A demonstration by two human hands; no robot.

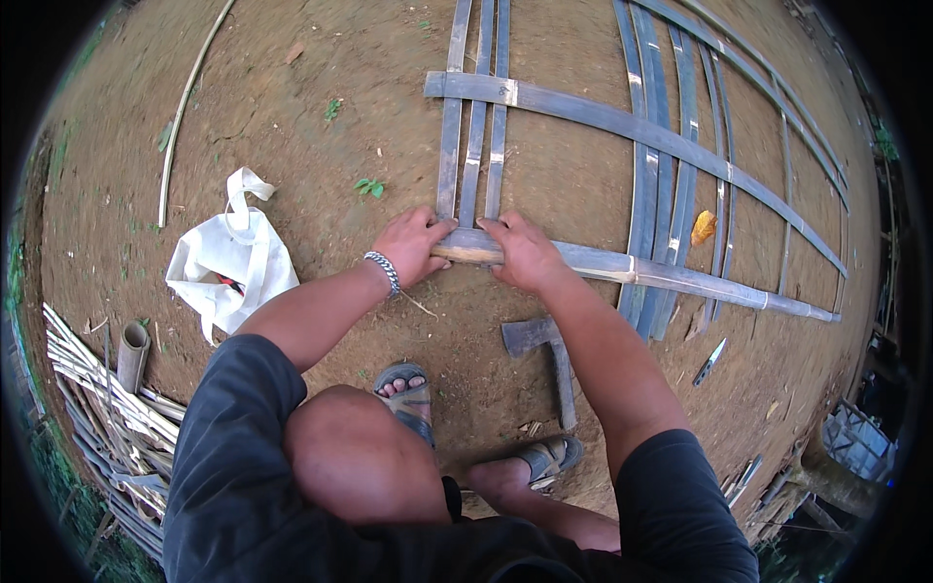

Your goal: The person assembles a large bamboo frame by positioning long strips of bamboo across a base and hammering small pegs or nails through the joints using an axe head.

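Both my hands grip the near end of a long bamboo pole (671, 274) that runs off to the right. My left hand (412, 245), with a chain bracelet at the wrist, closes around its left tip. A little to the right, my right hand (525, 251) wraps the same pole, thumb toward the left hand. Between and beyond the hands, three narrow bamboo slats (476, 155) meet the pole at their near ends. A flat bamboo strip (603, 117) crosses over these slats farther away. More slats (653, 185) cross the pole to the right of my right hand.
An axe (562, 374) lies on the dirt near my right forearm, and a knife (709, 362) farther right. A white cloth bag (233, 262) sits at left. Split bamboo sticks (107, 389) and a bamboo tube (133, 357) are at lower left. A thin stick (192, 97) lies far left.
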